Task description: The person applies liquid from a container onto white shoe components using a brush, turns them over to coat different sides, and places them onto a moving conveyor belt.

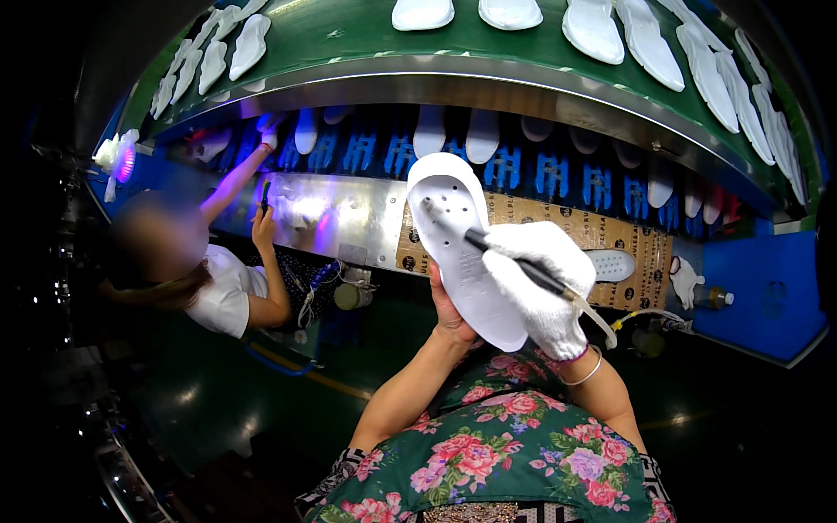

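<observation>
In front of me a white shoe sole [462, 279] is held upright, its wide end with small holes pointing away. Bare and partly hidden behind the sole, my left hand [446, 305] grips its left edge. A white knit glove covers my right hand [545, 270], which is closed round a slim black-handled brush [476, 238] with a pale hose at its back end. The brush's tip lies over the sole's upper part, near the holes; whether it touches cannot be told. Another sole, grey-white with dots [613, 264], rests on the cardboard [645, 248] beyond my right hand.
Ahead, a green conveyor belt [349, 39] with a metal edge carries several white soles. Beneath it stand blue holders [551, 174] with more soles. On the left, a co-worker [231, 288] reaches toward the rack. A blue panel [758, 296], a white glove [685, 281] and a bottle [715, 299] are at right.
</observation>
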The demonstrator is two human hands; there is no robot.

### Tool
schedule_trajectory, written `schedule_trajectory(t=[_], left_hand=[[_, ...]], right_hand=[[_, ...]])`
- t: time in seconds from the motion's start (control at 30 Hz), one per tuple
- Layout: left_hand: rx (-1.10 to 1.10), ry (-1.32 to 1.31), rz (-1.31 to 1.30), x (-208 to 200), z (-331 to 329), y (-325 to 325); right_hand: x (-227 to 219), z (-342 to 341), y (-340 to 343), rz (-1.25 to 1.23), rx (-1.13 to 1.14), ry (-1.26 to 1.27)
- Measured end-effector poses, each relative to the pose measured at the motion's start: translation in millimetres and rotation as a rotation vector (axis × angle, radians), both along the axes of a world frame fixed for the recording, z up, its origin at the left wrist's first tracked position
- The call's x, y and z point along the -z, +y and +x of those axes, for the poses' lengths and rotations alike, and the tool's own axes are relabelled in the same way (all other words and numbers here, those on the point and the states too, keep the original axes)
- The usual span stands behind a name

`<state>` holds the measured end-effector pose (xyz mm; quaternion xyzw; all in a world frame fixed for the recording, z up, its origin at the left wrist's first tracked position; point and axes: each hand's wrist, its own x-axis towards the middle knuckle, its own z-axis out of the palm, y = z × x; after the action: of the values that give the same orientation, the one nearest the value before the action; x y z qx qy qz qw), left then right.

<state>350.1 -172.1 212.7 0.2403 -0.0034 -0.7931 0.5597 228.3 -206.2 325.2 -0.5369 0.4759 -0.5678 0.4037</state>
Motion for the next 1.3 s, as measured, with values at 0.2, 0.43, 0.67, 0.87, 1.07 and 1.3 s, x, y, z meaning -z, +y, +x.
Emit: schedule_trajectory(t=[0.2,0.43,0.67,0.87,1.07,1.3], left_hand=[[0.04,0.444,-0.149,9,0,-16],[-0.037,-0.09,-0.141,0,9,-29],[-0.089,0.236,-0.221,3,16,-43],[0.01,0.242,-0.225,-6,15,-50],[-0.141,0.2,-0.266,-17,14,-59],[0.044,0.19,-0.34,-3,31,-60]], right_hand=[[4,3,4,-0.273,-0.146,0.383],[15,-3,-5,-0.188,-0.076,0.269],[38,4,2,0.061,-0.189,-0.067],[24,6,3,-0.284,-0.245,0.325],[38,2,2,-0.045,-0.206,0.072],[29,-5,5,-0.182,-0.411,0.162]])
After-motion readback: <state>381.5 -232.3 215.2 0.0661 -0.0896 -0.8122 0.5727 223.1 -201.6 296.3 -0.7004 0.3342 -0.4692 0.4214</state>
